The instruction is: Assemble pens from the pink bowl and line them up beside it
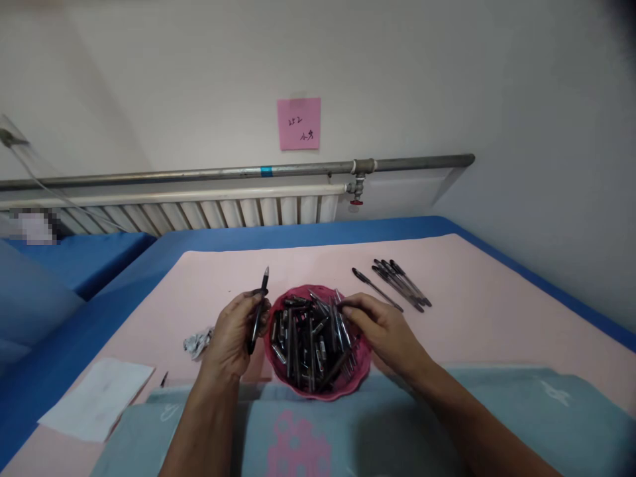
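Note:
A black pen stands nearly upright in my left hand, its pointed tip up; the fingers are closed around it just left of the pink basket. Clear and black pen parts fill this round basket in a jumble. My right hand reaches over the basket's right rim, thumb and fingers pinched together among the clear barrels. What lies between those fingertips is too small and dark to make out. Right of the basket, several capped pens lie side by side, with a single pen slightly apart.
Crumpled grey material and a white sheet lie to the left, with a small dark pen piece nearby. A teal cloth covers the near edge of the pink tabletop. Behind stand a radiator and a pipe.

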The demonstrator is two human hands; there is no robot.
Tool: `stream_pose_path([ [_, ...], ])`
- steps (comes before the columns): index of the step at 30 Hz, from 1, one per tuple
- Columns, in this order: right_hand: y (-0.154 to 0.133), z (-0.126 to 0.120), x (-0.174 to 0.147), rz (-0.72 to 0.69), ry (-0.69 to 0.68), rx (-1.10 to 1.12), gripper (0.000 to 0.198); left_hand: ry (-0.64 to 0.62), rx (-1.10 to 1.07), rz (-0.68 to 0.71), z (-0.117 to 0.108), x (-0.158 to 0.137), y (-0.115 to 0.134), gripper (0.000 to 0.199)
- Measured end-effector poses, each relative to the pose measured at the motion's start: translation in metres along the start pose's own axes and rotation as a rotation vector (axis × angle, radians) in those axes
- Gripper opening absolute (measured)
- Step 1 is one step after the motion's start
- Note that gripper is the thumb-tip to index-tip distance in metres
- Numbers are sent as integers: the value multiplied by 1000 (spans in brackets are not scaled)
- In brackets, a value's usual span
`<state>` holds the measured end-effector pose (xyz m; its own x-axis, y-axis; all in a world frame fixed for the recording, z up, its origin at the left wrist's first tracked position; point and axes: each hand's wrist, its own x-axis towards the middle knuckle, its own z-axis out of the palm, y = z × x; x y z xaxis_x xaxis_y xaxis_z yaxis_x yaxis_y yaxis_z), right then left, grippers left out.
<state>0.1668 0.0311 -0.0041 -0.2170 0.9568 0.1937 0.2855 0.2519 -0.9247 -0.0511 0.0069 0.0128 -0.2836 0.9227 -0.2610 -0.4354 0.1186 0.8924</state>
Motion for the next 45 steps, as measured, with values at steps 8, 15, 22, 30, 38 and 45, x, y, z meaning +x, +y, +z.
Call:
stream_pose_path([
  [8, -7, 7, -10, -356, -376, -510, 22, -31, 24, 0, 0, -1, 3, 20],
  [15, -6, 14, -13, -395, -492, -789, 26, -54, 35, -5, 4, -5, 1, 18],
  [22, -7, 19, -14, -381, -490, -866, 27, -101, 54, -35, 8, -9, -4, 15],
  [30, -9, 21, -15, -362, -558, -880, 17, -130, 85, -64, 10, -8, -7, 15],
  [38, -3, 19, -13, -426, -590, -861, 14, -151, 79, -80, 10, -9, -9, 16],
  [45, -7, 11, -13, -309, -469, -526, 21, -182, 126, -63, 11, -10, -9, 13],
])
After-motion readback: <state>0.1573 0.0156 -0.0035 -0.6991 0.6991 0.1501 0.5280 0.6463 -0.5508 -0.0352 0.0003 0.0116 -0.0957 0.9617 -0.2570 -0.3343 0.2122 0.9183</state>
